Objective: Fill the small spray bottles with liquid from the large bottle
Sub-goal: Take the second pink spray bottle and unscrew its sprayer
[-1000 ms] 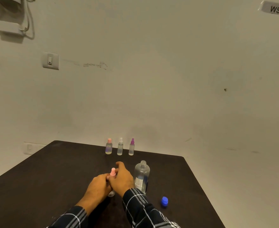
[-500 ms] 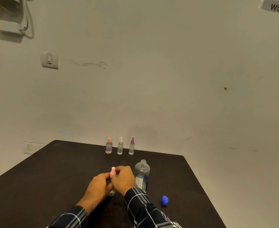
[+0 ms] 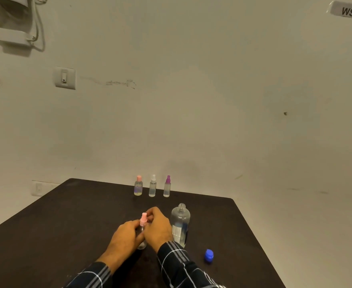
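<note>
Standing upright on the table, the pink-topped spray bottle is gripped by the left hand, fingers curled round its body; its top is pinched by the right hand. Risk — the uncapped large bottle, just beside the right hand, could be knocked over and spilled in twisting.

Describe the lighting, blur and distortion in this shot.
Head view: dim, warm, even light with no hard glare; the wide-angle lens skews the table edges and tilts the wall sign; the left hand, right hand and the pink-capped spray bottle they hold look slightly soft.
</note>
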